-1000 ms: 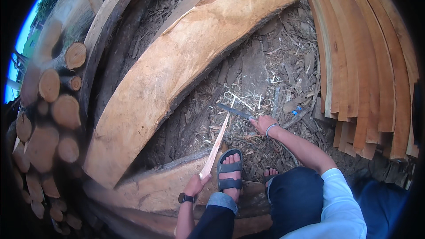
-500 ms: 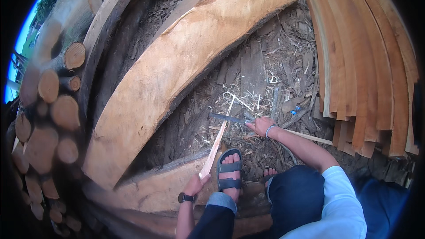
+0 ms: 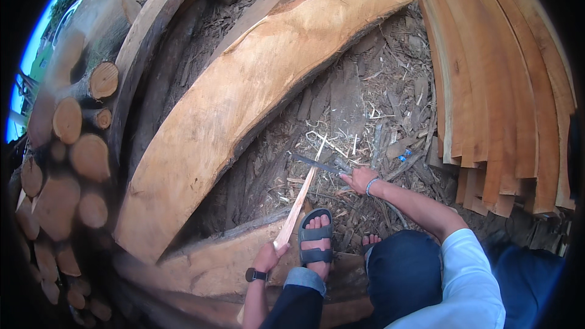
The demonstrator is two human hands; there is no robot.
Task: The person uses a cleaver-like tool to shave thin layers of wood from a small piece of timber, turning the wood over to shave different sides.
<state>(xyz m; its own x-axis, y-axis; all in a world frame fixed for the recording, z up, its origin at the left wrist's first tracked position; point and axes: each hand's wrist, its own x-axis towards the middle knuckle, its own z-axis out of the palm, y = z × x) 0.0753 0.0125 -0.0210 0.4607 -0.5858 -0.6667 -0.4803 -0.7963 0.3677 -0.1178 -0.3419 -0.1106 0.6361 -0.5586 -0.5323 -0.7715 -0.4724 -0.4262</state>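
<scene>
Left hand (image 3: 265, 258): closed around the wide near end of a pale wood strip (image 3: 297, 207), a dark watch (image 3: 255, 274) strapped at the wrist.
Right hand (image 3: 359, 180): wrapped round the handle end of a long-bladed knife (image 3: 314, 162), which points leftward; a bracelet (image 3: 370, 187) circles this wrist.
Wood strip: slants away from the left hand up to a thin far tip, passing just left of the sandal (image 3: 316, 236) on the person's left foot.
Knife: crosses the strip in its narrower far part — whether the edge bites into the wood cannot be told.
Curved slab: a big, bark-edged slab (image 3: 256, 85) sweeps from lower left to the top, beyond both hands.
Near slab: another pale slab (image 3: 231, 256) lies low in the view, partly behind the left hand and the strip.
Ground: brown and littered — pale shavings (image 3: 332, 140) gather around the strip's tip, and a small blue scrap (image 3: 404, 155) lies beyond the right hand.
Right side: long reddish-brown planks (image 3: 493, 85) stand together in a stack.
Left side: round logs (image 3: 58, 204) are piled with their cut ends showing, some blurred.
</scene>
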